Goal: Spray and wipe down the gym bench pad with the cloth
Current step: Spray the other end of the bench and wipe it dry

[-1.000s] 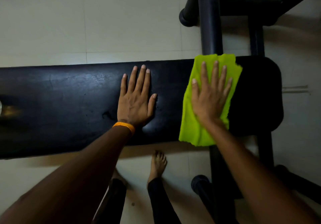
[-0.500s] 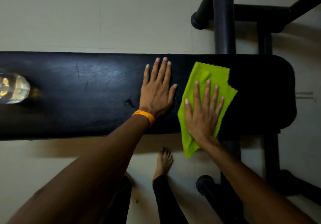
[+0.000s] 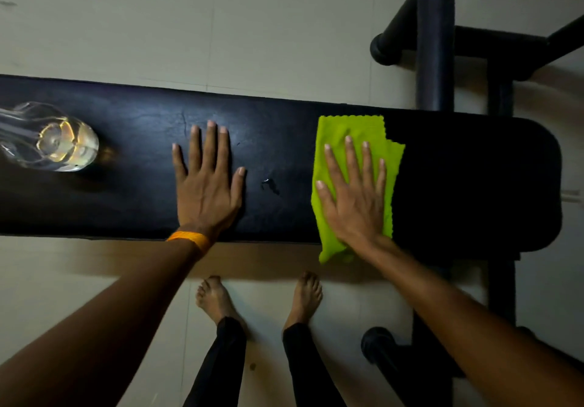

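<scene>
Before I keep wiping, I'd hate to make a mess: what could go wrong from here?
1. The clear bottle lies on its side on the bench pad; a wide sweep left might roll it off.
2. The cloth overhangs the near edge and could slip from under the right hand.
3. The left hand covers a patch that may go unwiped.

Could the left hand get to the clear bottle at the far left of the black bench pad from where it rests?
Probably yes. The left hand lies flat and empty on the black bench pad, and only bare pad separates it from the clear bottle. Whether the arm stretches that far is uncertain.
</scene>
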Demonstrator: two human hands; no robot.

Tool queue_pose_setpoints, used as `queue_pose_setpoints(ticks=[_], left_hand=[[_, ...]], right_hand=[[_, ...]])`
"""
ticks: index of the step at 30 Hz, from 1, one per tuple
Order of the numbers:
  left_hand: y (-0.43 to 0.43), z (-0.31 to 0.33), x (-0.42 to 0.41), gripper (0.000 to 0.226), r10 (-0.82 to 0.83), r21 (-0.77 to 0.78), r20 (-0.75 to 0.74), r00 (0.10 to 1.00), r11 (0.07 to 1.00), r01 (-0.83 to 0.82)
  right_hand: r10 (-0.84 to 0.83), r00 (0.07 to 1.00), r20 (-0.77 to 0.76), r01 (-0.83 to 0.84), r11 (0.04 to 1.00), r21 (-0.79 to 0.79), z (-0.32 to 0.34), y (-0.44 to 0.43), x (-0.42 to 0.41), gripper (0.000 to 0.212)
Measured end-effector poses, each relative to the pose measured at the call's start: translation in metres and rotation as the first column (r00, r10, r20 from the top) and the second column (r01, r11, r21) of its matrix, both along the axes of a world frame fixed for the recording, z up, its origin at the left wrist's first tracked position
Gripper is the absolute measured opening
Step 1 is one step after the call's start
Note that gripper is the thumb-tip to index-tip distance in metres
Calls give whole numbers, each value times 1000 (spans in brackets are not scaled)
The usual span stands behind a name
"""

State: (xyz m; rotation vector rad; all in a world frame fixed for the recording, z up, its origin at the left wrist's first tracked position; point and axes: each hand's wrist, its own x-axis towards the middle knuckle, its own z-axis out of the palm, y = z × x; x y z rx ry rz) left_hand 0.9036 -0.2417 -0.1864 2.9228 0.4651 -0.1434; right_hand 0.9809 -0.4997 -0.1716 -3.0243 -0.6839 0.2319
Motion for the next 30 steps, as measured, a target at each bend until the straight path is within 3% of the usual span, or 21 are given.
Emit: queue_pose_setpoints(ticks=[2, 3, 6, 8, 10, 12, 15, 17, 19, 21, 23, 25, 28, 30], left_hand=[[-2, -2, 0, 74, -6, 2, 10, 1000, 1000, 6], [-2, -2, 0, 74, -4, -5, 13, 1000, 1000, 5], [-3, -2, 1, 74, -1, -15, 19, 1000, 1000, 1], [-3, -1, 2, 74, 3, -24, 27, 1000, 1000, -3], [-3, -1, 2, 74, 4, -26, 31, 1000, 1000, -3], [-2, -2, 2, 74, 4, -18, 24, 1000, 1000, -3], [-1, -4, 2, 72, -6, -9, 17, 1000, 1000, 6], [-1, -5, 2, 72, -13, -8, 12, 1000, 1000, 13], [-1, -5, 2, 71, -12, -15, 11, 1000, 1000, 12], [-1, -5, 2, 71, -9, -18, 14, 1000, 1000, 10], [-2, -5, 2, 71, -5, -15, 19, 1000, 1000, 5], [-2, -5, 1, 71, -2, -11, 30, 1000, 1000, 3], [-2, -6, 2, 71, -1, -4, 35, 999, 1000, 1], [-2, -5, 1, 71, -1, -4, 37, 999, 1000, 1]], right_hand=[[123, 992, -6, -123, 992, 18, 1, -9, 32, 64], [101, 995, 1, -101, 995, 12, 0, -11, 50, 64], [-285, 958, 42, 283, 958, 51, -4, 7, 78, 64], [-429, 900, 80, 424, 903, 67, -3, 36, 64, 64], [-282, 958, 59, 280, 959, 44, 0, 55, 37, 64], [64, 998, 7, -64, 998, 2, 1, 57, 27, 64], [422, 906, -38, -421, 907, 13, 3, 46, 73, 63], [316, 948, -30, -315, 949, 16, 1, 34, 98, 61], [-32, 999, 23, 31, 999, 42, 1, 32, 87, 61], [-245, 967, 67, 242, 969, 49, 0, 46, 45, 62], [-133, 991, 22, 133, 991, 27, 4, 58, 6, 63], [122, 992, -30, -122, 992, 11, 7, 59, 2, 62], [429, 903, -24, -429, 903, 29, 5, 62, 55, 61], [389, 921, -8, -388, 920, 45, 1, 67, 82, 59]])
